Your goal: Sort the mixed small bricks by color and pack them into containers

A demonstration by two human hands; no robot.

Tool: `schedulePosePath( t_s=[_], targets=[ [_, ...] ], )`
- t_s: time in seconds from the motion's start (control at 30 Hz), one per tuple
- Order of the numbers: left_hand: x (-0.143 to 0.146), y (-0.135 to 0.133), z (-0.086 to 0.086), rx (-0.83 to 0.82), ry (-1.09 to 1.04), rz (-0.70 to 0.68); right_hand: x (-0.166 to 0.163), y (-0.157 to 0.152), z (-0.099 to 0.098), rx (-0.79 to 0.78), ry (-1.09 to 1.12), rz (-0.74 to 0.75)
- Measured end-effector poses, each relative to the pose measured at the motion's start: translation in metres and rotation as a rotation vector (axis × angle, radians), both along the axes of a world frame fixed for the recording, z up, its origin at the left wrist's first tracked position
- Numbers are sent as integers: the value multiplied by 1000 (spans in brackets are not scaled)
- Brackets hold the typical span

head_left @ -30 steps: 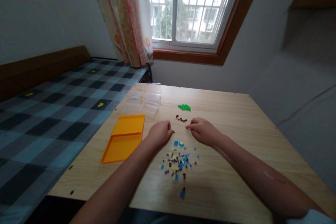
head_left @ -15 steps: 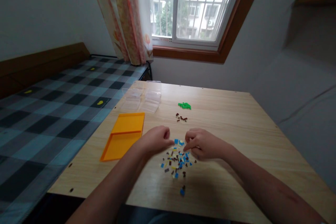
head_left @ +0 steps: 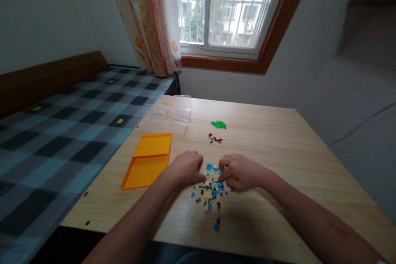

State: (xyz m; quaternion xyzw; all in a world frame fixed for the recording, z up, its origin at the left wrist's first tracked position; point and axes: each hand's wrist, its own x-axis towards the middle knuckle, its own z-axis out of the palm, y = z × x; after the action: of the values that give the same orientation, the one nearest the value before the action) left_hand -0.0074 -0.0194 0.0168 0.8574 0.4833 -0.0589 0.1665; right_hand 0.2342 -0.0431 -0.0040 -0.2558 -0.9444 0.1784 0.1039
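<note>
Both hands have come back toward the body since a second ago: the left hand [head_left: 185, 168] and right hand [head_left: 238, 171], fingers curled narrow, now pinch into the mixed small bricks [head_left: 210, 192] on the table [head_left: 278, 152]. Whether either grips a piece cannot be told. Farther off, the brown bricks [head_left: 215, 138] and green bricks [head_left: 218, 124] lie unmoved.

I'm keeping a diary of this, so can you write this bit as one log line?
left hand: curled at mixed bricks | right hand: pinching there | green pile, brown pile: apart | orange tray: left

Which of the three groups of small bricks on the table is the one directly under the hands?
The mixed pile of blue, brown and yellow bricks. The brown group and the green group lie farther back, untouched.
</note>
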Motion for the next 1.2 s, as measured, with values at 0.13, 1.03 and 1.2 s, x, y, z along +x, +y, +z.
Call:
schedulePosePath(
  t_s=[0.13,1.03,1.2],
  targets=[
    [-3,1,-2,-6,-22,-4,1,0,1,4,6,-20],
    [58,75,-19,130,-34,395,14,41,-14,249,-82,-581],
    [36,59,-18,110,-197,309,20,32,-4,191,7,-472]
  ],
)
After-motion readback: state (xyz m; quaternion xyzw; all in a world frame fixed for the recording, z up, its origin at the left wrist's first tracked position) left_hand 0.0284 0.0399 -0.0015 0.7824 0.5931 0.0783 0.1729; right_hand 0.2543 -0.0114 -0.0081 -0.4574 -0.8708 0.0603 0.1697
